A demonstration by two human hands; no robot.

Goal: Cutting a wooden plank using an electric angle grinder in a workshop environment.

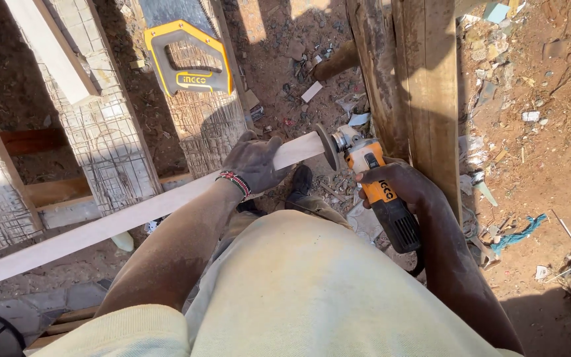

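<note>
A black label sits on the orange grinder (379, 192) body; another black label marks the yellow saw handle (190, 58).

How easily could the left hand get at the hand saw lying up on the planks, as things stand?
Probably not right away. The left hand is wrapped around the pale wooden strip, so it is occupied. The hand saw lies in the open on the planks beyond it, with nothing covering its yellow handle.

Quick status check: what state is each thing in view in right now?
Left hand: gripping the wood strip near its end.
Right hand: wrapped around the angle grinder.
Wood strip: held slanted, end at the disc.
Angle grinder: disc against the strip's end.
Handsaw: lying unused on boards.
</note>
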